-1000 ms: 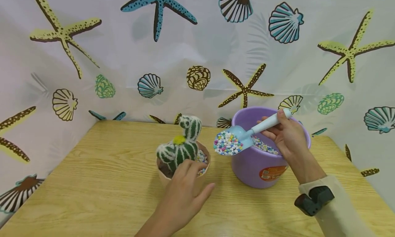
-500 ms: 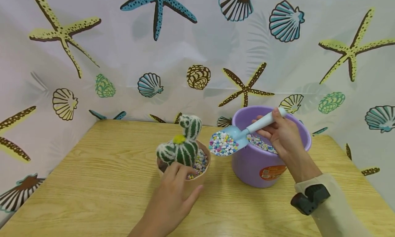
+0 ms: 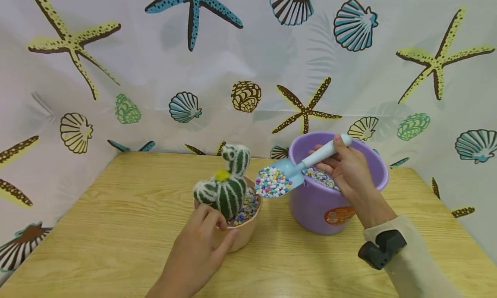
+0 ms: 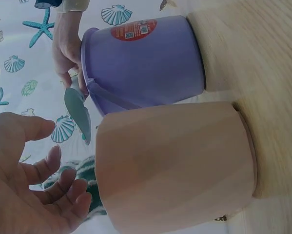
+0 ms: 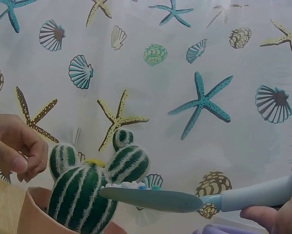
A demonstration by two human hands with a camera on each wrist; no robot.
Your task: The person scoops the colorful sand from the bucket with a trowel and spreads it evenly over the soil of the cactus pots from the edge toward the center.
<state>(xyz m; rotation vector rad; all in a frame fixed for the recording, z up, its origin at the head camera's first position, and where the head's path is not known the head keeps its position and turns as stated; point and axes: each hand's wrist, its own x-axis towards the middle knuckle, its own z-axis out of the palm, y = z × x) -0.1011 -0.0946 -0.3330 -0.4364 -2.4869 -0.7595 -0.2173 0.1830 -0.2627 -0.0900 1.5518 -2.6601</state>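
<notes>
My right hand (image 3: 353, 170) grips the pale handle of a light blue trowel (image 3: 292, 167). Its blade carries a heap of small multicoloured pebbles (image 3: 273, 182) and reaches past the purple bucket's rim toward the plant pot (image 3: 242, 237). In that peach pot stands a green toy cactus (image 3: 229, 194) with white fuzzy stripes and a yellow flower; pebbles cover the soil at its right side. Loosely bent and holding nothing, the fingers of my left hand (image 4: 24, 180) hover at the pot's near-left rim, beside the cactus. From the right wrist view, the trowel blade (image 5: 150, 199) looks almost level.
A purple bucket (image 3: 314, 216) with an orange label stands right of the pot, with more pebbles (image 3: 320, 177) inside. Both rest on a wood-grain table (image 3: 128, 229). Behind hangs a white curtain (image 3: 217, 65) printed with starfish and shells.
My right hand has moved the loaded trowel left, from over the bucket toward the pot. My left hand has drawn back left and down, uncovering more of the pot's pebbles and rim.
</notes>
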